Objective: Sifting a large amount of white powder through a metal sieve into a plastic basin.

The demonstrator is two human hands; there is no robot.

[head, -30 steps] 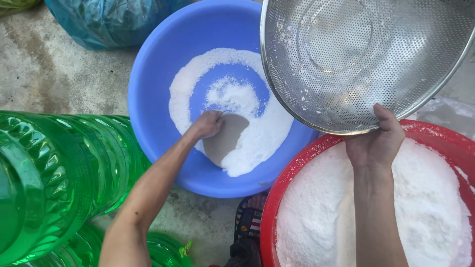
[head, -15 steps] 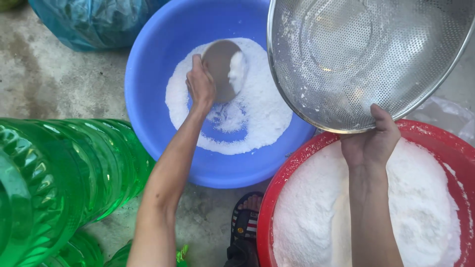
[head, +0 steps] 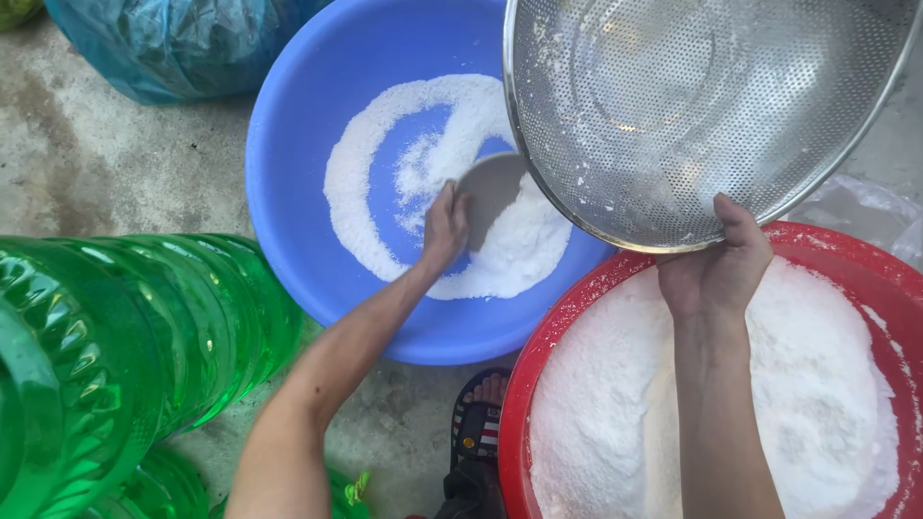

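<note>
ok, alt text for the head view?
The left hand scoops white powder with a small bowl in a blue basin, while the right hand holds a tilted metal sieve over a red basin of powder. Green bottles lie left.

White powder point(head: 524, 252) fills blue basin point(head: 317, 192) and red basin point(head: 577, 317).

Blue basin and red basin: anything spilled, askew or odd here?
Nothing spilled. White powder stays inside the blue basin and red basin. The metal sieve is tilted, but the right hand grips its rim. The left hand holds a small scoop in the powder.
</note>
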